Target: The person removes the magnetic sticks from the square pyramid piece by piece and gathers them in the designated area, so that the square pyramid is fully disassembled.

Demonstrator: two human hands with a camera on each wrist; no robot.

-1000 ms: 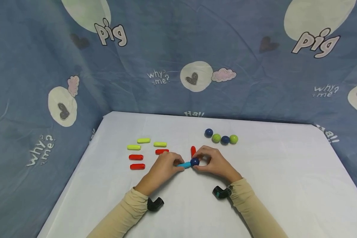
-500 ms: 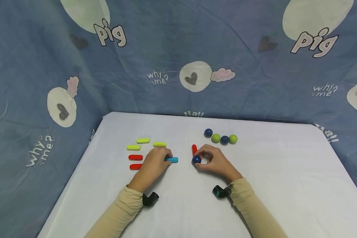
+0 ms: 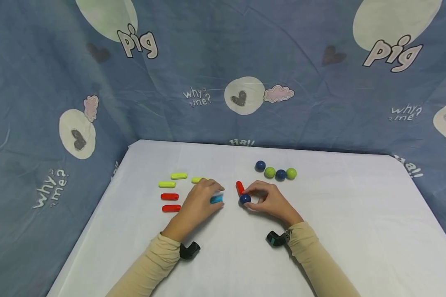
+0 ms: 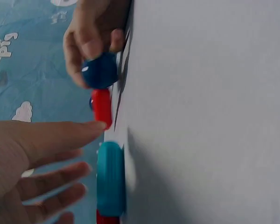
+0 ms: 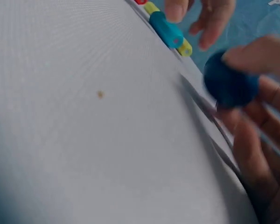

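Observation:
My right hand [image 3: 270, 201] pinches a dark blue ball [image 3: 245, 199] between thumb and fingers. A red stick [image 3: 239, 187] extends from that ball, pointing away from me; the left wrist view also shows the stick [image 4: 101, 107] against the ball [image 4: 101, 71]. My left hand [image 3: 198, 204] has its thumb and fingers spread apart around a light blue stick [image 3: 216, 199]. That light blue stick [image 4: 110, 179] lies on the white cloth, and the left wrist view shows a gap between it and the fingers.
Yellow-green sticks [image 3: 167, 184] and red sticks [image 3: 169, 196] lie on the table [image 3: 319, 189] to the left, some partly behind my left hand. Behind my right hand sits a row of dark blue balls [image 3: 260, 166] and green balls [image 3: 291, 173]. A printed blue curtain [image 3: 208, 62] hangs behind.
My left hand carried the light blue stick left, away from the ball, and let go of it. The red stick has tilted left at its far end while my right hand keeps the ball.

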